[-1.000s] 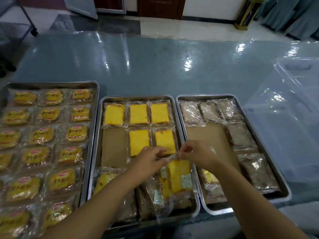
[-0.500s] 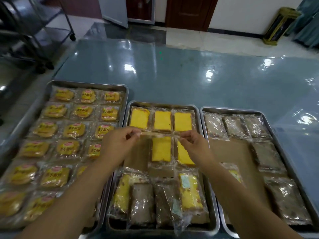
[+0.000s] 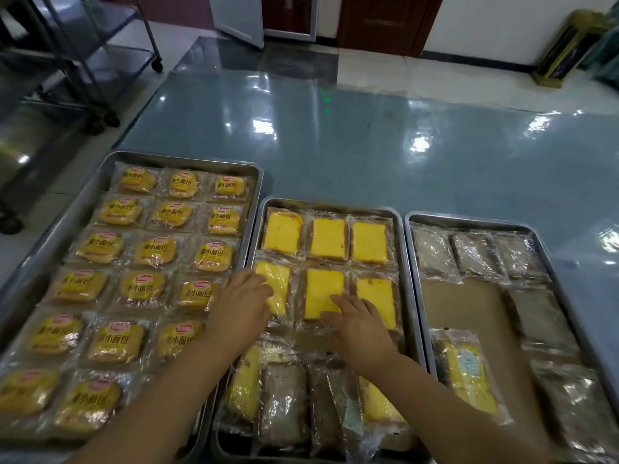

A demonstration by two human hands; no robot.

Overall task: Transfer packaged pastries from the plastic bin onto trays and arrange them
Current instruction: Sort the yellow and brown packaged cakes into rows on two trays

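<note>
Three metal trays lie side by side on the table. The middle tray (image 3: pixel 335 207) holds two rows of wrapped yellow cake slices. My left hand (image 3: pixel 239 304) rests flat on the left slice of the second row (image 3: pixel 276 286). My right hand (image 3: pixel 360 321) presses with straight fingers on the near edge of the middle slice (image 3: pixel 323 289). A pile of loose yellow and brown packets (image 3: pixel 301 400) fills the tray's near end. The left tray (image 3: pixel 187 162) is full of round buns in yellow-printed wrappers. The right tray (image 3: pixel 469 221) holds brown packaged pastries and one yellow packet (image 3: pixel 469 373).
The glossy blue-grey table (image 3: pixel 368 145) stretches beyond the trays. A wheeled metal rack (image 3: pixel 83 61) stands on the floor at the far left. Brown paper (image 3: pixel 465 309) lines the bare middle of the right tray. No plastic bin is in view.
Both hands held a wrapped yellow slice in the air by its ends; it now lies in the second row's left spot. The hands came down flat onto the slices.
</note>
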